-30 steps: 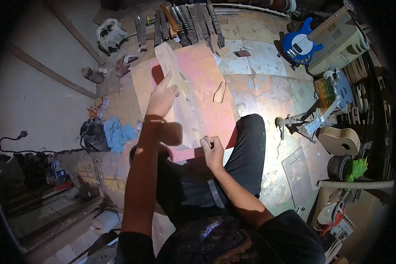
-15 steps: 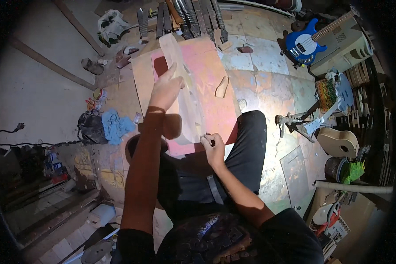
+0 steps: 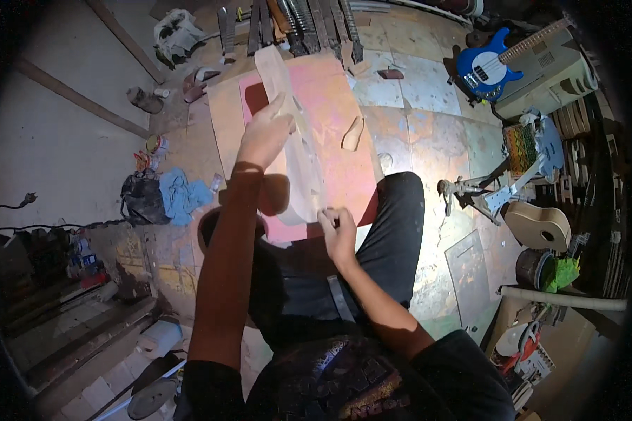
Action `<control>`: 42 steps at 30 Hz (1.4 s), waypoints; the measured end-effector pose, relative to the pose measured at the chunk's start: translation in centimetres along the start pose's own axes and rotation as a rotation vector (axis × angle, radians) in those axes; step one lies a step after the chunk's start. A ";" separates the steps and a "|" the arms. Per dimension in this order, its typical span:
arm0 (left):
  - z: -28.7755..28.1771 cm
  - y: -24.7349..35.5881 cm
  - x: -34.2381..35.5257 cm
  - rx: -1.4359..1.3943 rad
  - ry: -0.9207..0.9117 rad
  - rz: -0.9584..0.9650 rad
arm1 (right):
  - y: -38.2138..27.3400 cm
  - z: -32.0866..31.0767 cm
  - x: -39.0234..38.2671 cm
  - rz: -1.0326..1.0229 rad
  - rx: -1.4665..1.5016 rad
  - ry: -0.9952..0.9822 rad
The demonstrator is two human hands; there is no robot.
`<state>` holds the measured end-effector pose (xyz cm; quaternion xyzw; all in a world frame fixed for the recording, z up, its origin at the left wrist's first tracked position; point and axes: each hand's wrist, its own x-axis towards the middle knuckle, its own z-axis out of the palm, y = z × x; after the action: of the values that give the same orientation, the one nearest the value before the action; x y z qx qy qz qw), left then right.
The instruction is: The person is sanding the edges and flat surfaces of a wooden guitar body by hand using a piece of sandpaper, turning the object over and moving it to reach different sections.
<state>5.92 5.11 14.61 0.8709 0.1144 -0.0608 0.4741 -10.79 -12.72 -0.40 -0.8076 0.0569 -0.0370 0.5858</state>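
A long, pale, curved wooden piece (image 3: 303, 168) lies lengthwise over a pink board (image 3: 330, 91), with a row of small notches or blocks along its right edge. My left hand (image 3: 265, 133) is closed over its left side, about midway along, thumb pointing to the far end. At the near end, my right hand (image 3: 338, 228) has its fingers curled and pinched against the wood's edge; whatever they hold, if anything, is too small to make out. Right of the long piece rests a small, tapered wooden block (image 3: 353, 133).
Files and rasps (image 3: 302, 28) lie in a row beyond the board. A blue cloth (image 3: 185, 196) is on the floor at left. To the right are a blue electric bass (image 3: 486, 69), an unfinished guitar body (image 3: 538, 226) and a metal stand (image 3: 474, 196). My knee (image 3: 402, 193) borders the board.
The right hand has shifted very slightly along the near end of the wood. My left hand keeps its grip, and the whole view has moved a little.
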 end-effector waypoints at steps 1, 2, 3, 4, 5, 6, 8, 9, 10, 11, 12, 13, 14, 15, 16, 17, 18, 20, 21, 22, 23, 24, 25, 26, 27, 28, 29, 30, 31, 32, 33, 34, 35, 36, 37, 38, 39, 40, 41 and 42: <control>0.1 0.1 -0.2 0.009 0.013 0.011 | -0.6 0.0 -0.2 -0.013 0.016 0.019; 0.0 0.2 0.0 0.016 0.018 0.017 | -1.2 0.0 -0.1 -0.025 0.033 0.038; -0.1 0.4 0.4 0.024 0.023 0.024 | -1.4 0.0 1.4 0.051 -0.025 0.012; -0.1 0.6 0.1 0.034 0.021 0.018 | -1.6 0.0 1.7 0.054 -0.019 0.002; 0.0 0.7 -0.3 0.033 0.005 0.014 | -1.7 0.0 1.7 0.057 -0.014 -0.008; 0.0 0.6 -0.6 0.032 -0.011 0.011 | -1.7 0.0 1.4 0.061 -0.007 -0.019; -0.4 1.8 -0.1 0.013 -0.028 -0.007 | -0.3 -0.6 -1.1 0.086 0.092 0.011; -0.5 2.2 -0.1 -0.002 -0.039 -0.043 | 0.2 -0.3 -0.3 0.018 0.044 0.034; -0.2 2.3 -0.3 -0.017 -0.055 -0.086 | 0.3 -0.1 0.4 -0.042 -0.007 0.055; -0.3 1.5 -0.1 -0.073 -0.057 -0.068 | 0.1 0.4 1.2 -0.016 0.023 0.047; -0.5 0.9 0.5 -0.129 -0.057 -0.050 | -0.2 1.0 2.2 0.011 0.052 0.041; -0.6 0.6 0.7 -0.172 -0.054 -0.028 | -0.2 1.4 2.6 0.037 0.095 0.036; -0.5 0.1 0.4 -0.133 -0.049 -0.046 | 0.0 1.0 1.4 0.074 0.084 0.019; -0.3 -0.5 -0.1 -0.095 -0.043 -0.064 | 0.2 0.2 -0.7 0.111 0.072 0.002; -0.3 -0.1 -0.1 -0.060 -0.037 -0.065 | 0.0 -0.3 -1.1 0.135 0.060 -0.004; -0.3 0.2 0.1 -0.082 -0.035 -0.058 | 0.0 -0.1 -0.7 0.076 0.048 0.027; -0.4 0.5 0.2 -0.103 -0.032 -0.052 | 0.1 0.2 0.4 0.037 0.041 0.046; -0.5 0.5 -0.2 -0.117 -0.054 -0.076 | -1.2 0.9 2.0 -0.014 0.022 0.066; -0.7 0.9 -0.2 -0.111 -0.075 -0.093 | -0.3 1.2 1.5 0.109 0.123 0.063; -1.0 1.0 -0.2 -0.103 -0.093 -0.110 | 0.4 1.0 0.2 0.123 0.101 0.050; -1.1 0.8 -0.1 -0.099 -0.073 -0.098 | 0.7 0.5 -0.9 0.121 0.084 0.048; -0.9 0.5 -0.3 -0.095 -0.054 -0.087 | 1.0 0.4 -1.3 0.118 0.067 0.046; -0.8 0.5 -0.3 -0.094 -0.033 -0.074 | 0.5 0.3 -0.6 0.036 0.017 0.055; -0.8 1.4 -0.5 -0.095 -0.051 -0.075 | 0.3 0.5 0.2 0.080 0.048 0.057; -1.1 2.3 -0.5 -0.096 -0.069 -0.076 | 0.1 1.1 1.7 0.124 0.078 0.059; -1.4 2.7 -0.8 -0.095 -0.083 -0.087 | 0.0 1.5 2.3 0.172 0.109 0.051; -1.2 1.9 -1.0 -0.081 -0.072 -0.086 | -1.1 1.0 2.2 0.196 0.146 0.026; -0.7 0.8 -1.2 -0.067 -0.062 -0.086 | -0.2 0.9 0.5 0.193 0.118 0.025; -0.6 1.3 -0.4 -0.060 -0.047 -0.052 | 1.1 0.5 -0.7 0.162 0.091 0.043; -0.6 1.9 -0.3 -0.043 -0.033 -0.049 | 0.7 0.2 -1.0 0.140 0.063 0.053; -0.6 2.4 -0.4 -0.025 -0.019 -0.047 | 0.5 0.3 0.0 0.092 0.027 0.062; -0.5 2.4 -0.7 -0.001 -0.011 -0.057 | -0.2 0.5 0.9 0.128 0.070 0.056; -0.7 2.2 -0.9 -0.027 -0.022 -0.053 | -0.5 0.8 1.6 0.172 0.111 0.042; -0.9 2.0 -0.9 -0.053 -0.031 -0.049 | -0.7 0.9 1.6 0.217 0.151 0.028; -0.9 1.8 -0.8 -0.079 -0.047 -0.042 | 0.6 0.4 0.4 0.147 0.108 0.021; -0.9 2.5 -0.7 -0.079 -0.056 -0.042 | 1.3 0.4 0.1 0.125 0.107 0.050; -0.8 3.0 -0.9 -0.079 -0.065 -0.043 | 2.0 0.4 -0.4 0.104 0.105 0.079; -0.8 3.5 -1.1 -0.079 -0.069 -0.048 | 2.2 0.3 -0.3 0.083 0.105 0.102; -0.8 3.1 -0.9 -0.085 -0.053 -0.024 | 1.4 0.5 1.1 0.167 0.104 0.073; -0.8 2.7 -0.3 -0.092 -0.037 0.000 | 0.5 0.8 2.2 0.179 0.147 0.068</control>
<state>6.32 4.34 17.34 0.8470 0.1083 -0.0713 0.5156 -8.58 -12.46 -1.14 -0.7523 0.1459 -0.0159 0.6423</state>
